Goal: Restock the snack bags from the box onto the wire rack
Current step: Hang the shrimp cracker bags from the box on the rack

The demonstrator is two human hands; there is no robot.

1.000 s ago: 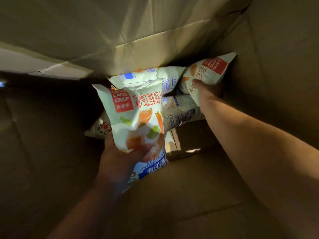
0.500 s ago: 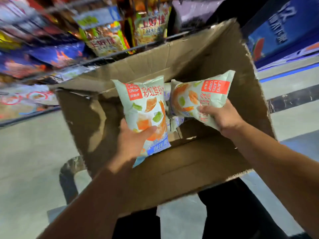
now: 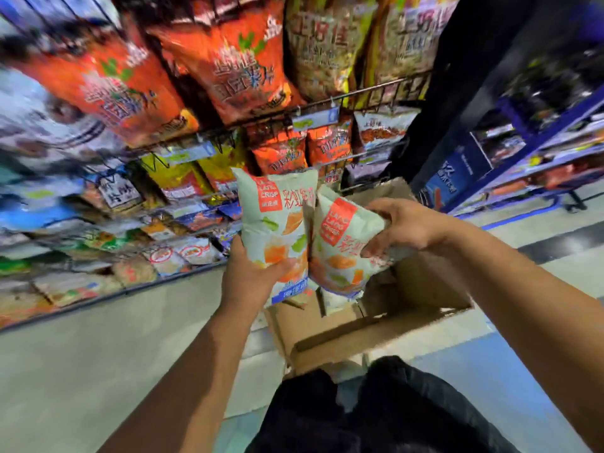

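Observation:
My left hand (image 3: 251,276) grips the lower part of an upright pale green snack bag (image 3: 273,220) with a red label. My right hand (image 3: 405,227) holds a second pale green snack bag (image 3: 340,253) by its right side, tilted. The two bags touch each other above the open cardboard box (image 3: 376,328) on the floor. At least one more bag lies inside the box, mostly hidden. The wire rack (image 3: 327,109) stands beyond the bags, packed with orange, yellow and blue snack bags.
Blue store shelving (image 3: 523,148) runs along the right. My dark trouser legs (image 3: 376,407) are just behind the box. Pale floor (image 3: 81,371) stretches to the left in front of the rack's low shelves of small packets (image 3: 130,263).
Both hands have lifted their bags out of the box and up in front of the rack. My view has risen from inside the box to the rack.

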